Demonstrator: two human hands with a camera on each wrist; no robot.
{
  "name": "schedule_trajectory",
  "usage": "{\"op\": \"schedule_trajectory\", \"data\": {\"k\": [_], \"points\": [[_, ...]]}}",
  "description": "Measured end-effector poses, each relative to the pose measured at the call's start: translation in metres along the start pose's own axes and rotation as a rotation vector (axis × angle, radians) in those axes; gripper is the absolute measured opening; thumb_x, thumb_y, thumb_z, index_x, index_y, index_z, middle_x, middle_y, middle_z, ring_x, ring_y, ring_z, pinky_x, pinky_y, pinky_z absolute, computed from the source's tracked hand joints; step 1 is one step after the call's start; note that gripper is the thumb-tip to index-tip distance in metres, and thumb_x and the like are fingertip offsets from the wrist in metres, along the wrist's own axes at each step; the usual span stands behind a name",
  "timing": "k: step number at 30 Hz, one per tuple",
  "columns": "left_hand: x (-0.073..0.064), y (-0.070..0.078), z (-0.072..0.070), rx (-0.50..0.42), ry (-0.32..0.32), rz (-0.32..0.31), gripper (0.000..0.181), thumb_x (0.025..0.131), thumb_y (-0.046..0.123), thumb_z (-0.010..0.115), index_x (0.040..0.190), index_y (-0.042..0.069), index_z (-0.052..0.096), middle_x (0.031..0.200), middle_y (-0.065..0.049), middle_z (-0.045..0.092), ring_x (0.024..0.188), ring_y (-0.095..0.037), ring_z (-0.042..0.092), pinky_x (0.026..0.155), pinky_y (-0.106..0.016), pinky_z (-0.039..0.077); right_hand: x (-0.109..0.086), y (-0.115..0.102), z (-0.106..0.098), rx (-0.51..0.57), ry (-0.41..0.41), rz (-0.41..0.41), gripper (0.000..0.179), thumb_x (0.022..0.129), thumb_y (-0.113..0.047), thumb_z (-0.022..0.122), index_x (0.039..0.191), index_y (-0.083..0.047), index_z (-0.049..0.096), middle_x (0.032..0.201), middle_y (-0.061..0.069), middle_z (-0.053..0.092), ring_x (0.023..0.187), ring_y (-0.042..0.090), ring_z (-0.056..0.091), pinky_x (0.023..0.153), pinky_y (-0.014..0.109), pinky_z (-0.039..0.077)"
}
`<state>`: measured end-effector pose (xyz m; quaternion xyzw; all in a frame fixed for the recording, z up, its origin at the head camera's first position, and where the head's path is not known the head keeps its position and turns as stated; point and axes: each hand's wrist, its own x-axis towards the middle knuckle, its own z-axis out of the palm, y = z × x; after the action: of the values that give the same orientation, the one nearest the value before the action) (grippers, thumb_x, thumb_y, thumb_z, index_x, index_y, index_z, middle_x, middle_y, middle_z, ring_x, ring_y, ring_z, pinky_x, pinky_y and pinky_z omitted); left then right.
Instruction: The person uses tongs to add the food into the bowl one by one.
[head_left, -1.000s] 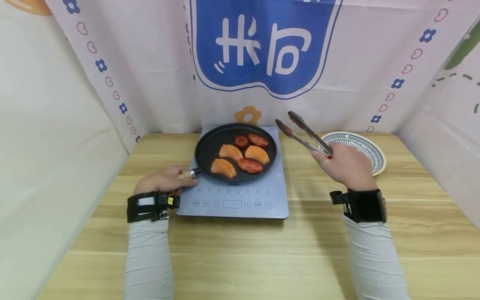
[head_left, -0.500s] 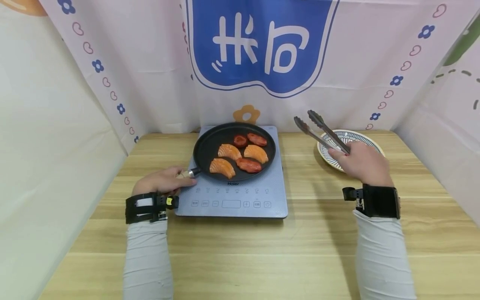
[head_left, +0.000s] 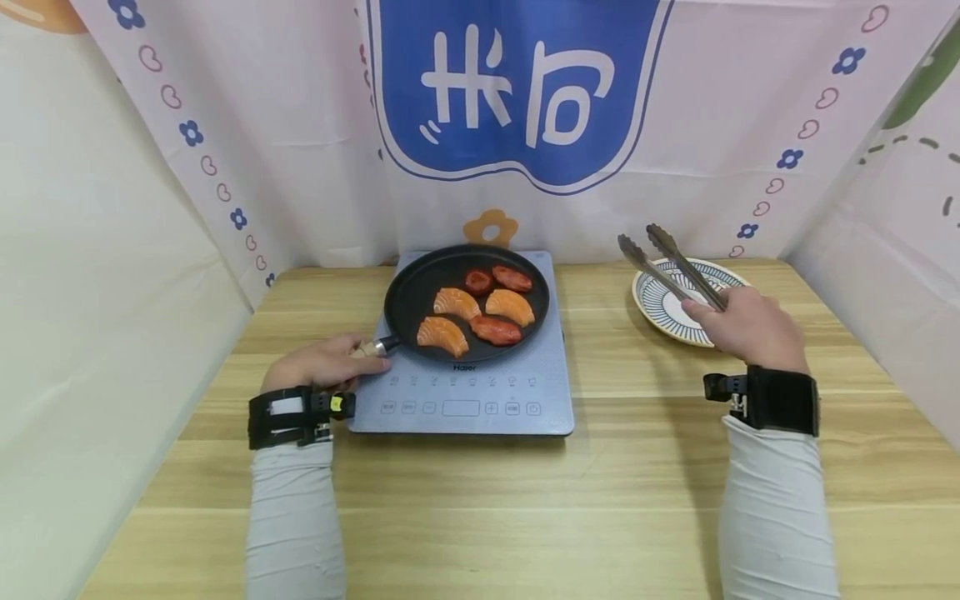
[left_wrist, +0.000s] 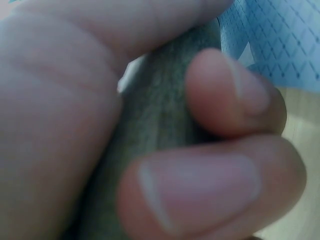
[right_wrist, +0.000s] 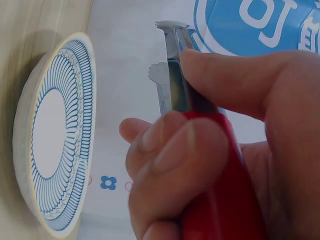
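Observation:
My left hand [head_left: 324, 362] grips the wooden handle [left_wrist: 155, 105] of a black frying pan [head_left: 408, 304], which sits on a flat induction cooktop [head_left: 465, 421]. In the pan lie orange salmon-like slices [head_left: 442, 335] and reddish glazed pieces [head_left: 497, 331], one of them round. My right hand [head_left: 756, 327] holds metal tongs [head_left: 678, 275] by their red handle [right_wrist: 220, 185], fingers curled round it. The tong tips point up and away, spread apart, and overlap the rim of a patterned plate [head_left: 654, 312] in the head view. Nothing sits between the tips.
All of this stands on a light wooden table [head_left: 525, 517]. Behind it hangs a white curtain [head_left: 315, 167] with a blue printed emblem [head_left: 517, 92]. Pale fabric walls [head_left: 97, 250] close off both sides. The white and blue plate [right_wrist: 50, 135] holds no food.
My right hand has carried the tongs to the right, from beside the pan to over the plate. The left hand and the pan have stayed put while the head view shifted slightly.

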<state>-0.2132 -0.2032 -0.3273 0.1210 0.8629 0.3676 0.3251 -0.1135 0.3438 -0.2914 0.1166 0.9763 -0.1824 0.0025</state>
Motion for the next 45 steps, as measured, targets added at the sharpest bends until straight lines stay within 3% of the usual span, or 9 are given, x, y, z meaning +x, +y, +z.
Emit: {"op": "schedule_trajectory", "data": {"k": [6,13,23,32,40,45], "points": [[0.0,-0.001,-0.001,0.012,0.007,0.001,0.039,0.104,0.037,0.066,0.121,0.004,0.055,0.068,0.004,0.057,0.055,-0.009,0.05,0.052,-0.024,0.044,0.001,0.008,0.001,-0.008,-0.007,0.006,0.066,0.104,-0.064,0.046,0.097,0.0,0.061,0.089,0.02,0.065,0.084,0.039,0.061,0.058,0.038,0.042],[0.0,0.0,-0.001,0.019,0.005,0.007,0.038,0.104,0.037,0.066,0.12,0.004,0.055,0.067,0.004,0.057,0.054,-0.008,0.05,0.051,-0.023,0.044,0.004,0.024,0.008,-0.021,-0.046,0.054,0.068,0.103,-0.066,0.045,0.094,0.0,0.06,0.088,0.021,0.063,0.08,0.038,0.061,0.056,0.038,0.043],[-0.001,0.001,0.001,0.002,0.003,-0.002,0.039,0.105,0.036,0.065,0.124,0.003,0.054,0.066,0.005,0.055,0.054,-0.008,0.049,0.051,-0.023,0.043,0.01,0.038,0.014,-0.037,-0.076,0.106,0.075,0.102,-0.069,0.043,0.106,0.005,0.06,0.109,0.032,0.065,0.094,0.045,0.065,0.062,0.044,0.049],[-0.002,0.003,0.001,0.01,0.009,-0.01,0.04,0.104,0.037,0.065,0.124,0.004,0.054,0.067,0.005,0.055,0.055,-0.008,0.049,0.052,-0.023,0.043,0.009,0.042,0.017,-0.028,-0.093,0.156,0.076,0.102,-0.07,0.043,0.105,0.004,0.06,0.105,0.03,0.065,0.09,0.042,0.063,0.064,0.045,0.048],[-0.004,0.003,0.002,-0.015,0.002,-0.01,0.043,0.104,0.037,0.065,0.129,0.004,0.053,0.066,0.006,0.053,0.054,-0.007,0.048,0.052,-0.022,0.042,0.012,0.047,0.022,-0.028,-0.106,0.149,0.074,0.102,-0.069,0.042,0.102,0.002,0.06,0.106,0.03,0.064,0.091,0.042,0.062,0.065,0.045,0.048],[-0.004,0.003,0.002,-0.025,0.0,-0.017,0.043,0.105,0.037,0.065,0.13,0.004,0.052,0.066,0.006,0.052,0.055,-0.007,0.047,0.052,-0.022,0.042,0.013,0.049,0.023,-0.022,-0.118,0.146,0.077,0.102,-0.069,0.042,0.111,0.006,0.059,0.113,0.032,0.061,0.096,0.044,0.061,0.069,0.048,0.049]]}}
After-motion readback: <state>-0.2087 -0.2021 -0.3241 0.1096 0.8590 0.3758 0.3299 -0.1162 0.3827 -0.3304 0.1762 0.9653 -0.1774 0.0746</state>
